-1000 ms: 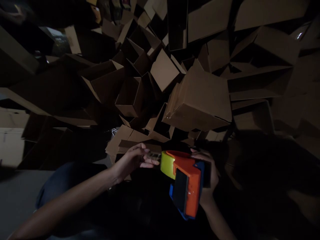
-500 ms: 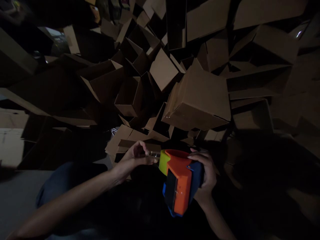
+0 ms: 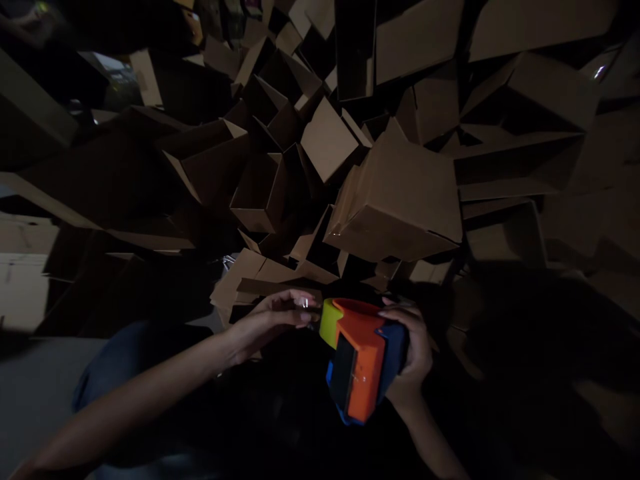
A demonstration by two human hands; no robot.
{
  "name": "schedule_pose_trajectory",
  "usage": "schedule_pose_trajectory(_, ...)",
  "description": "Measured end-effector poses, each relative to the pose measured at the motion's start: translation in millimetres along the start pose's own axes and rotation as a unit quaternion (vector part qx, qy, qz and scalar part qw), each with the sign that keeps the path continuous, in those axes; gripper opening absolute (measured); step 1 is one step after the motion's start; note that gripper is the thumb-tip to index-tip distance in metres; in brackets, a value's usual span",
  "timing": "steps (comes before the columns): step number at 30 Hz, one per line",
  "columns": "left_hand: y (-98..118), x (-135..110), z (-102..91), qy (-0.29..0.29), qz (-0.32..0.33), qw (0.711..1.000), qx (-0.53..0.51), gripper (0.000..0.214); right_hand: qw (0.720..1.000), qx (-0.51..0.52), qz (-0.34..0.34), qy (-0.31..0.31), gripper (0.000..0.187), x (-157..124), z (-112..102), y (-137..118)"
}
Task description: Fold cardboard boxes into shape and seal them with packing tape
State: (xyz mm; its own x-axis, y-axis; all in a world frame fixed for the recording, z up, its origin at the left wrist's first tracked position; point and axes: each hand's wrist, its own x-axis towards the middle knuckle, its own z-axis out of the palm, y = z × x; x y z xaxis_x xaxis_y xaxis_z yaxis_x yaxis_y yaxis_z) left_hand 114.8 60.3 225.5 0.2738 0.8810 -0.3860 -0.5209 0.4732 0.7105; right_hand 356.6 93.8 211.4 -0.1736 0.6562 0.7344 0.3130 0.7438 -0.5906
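Note:
My right hand (image 3: 407,350) is wrapped round an orange and blue tape dispenser (image 3: 363,360) with a yellow-green roll at its front, held low in the middle of the view. My left hand (image 3: 273,319) reaches in from the left, its fingertips pinched together at the front of the roll, where a shiny bit of tape end (image 3: 304,303) shows. Both hands are above a dark area that I cannot make out.
A big heap of brown cardboard boxes (image 3: 400,193) fills the top and right of the view, many open and tilted. Flat cardboard pieces (image 3: 250,273) lie just beyond my hands. A pale box (image 3: 23,273) stands at the left. Grey floor (image 3: 30,393) shows bottom left.
The dispenser has tipped and shifted slightly left in my right hand. My left hand's fingers have gone from stretched out to pinched at the front of the roll.

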Motion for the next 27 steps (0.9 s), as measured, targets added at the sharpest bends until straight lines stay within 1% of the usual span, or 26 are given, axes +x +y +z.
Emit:
schedule_pose_trajectory(5, -4.4, 3.4, -5.5, 0.004, -0.032, 0.999, 0.025, 0.029, 1.0, -0.007, -0.018, -0.022, 0.037, -0.5, 1.7, -2.7)
schedule_pose_trajectory(11, -10.2, 6.7, -9.9, 0.02, -0.037, 0.999, 0.012, 0.024, 0.999, -0.03, -0.017, -0.034, 0.037, -0.3, 2.0, -5.4)
schedule_pose_trajectory(17, -7.3, 6.3, -6.7, 0.037, -0.05, 0.998, -0.012, 0.026, 0.996, -0.075, -0.042, -0.036, 0.03, 4.5, 1.7, -11.1)
schedule_pose_trajectory(27, -0.6, 0.3, -1.6, 0.065, -0.054, 0.996, 0.025, 0.026, 0.996, -0.07, -0.042, -0.041, 0.031, 5.9, 0.8, -9.8)
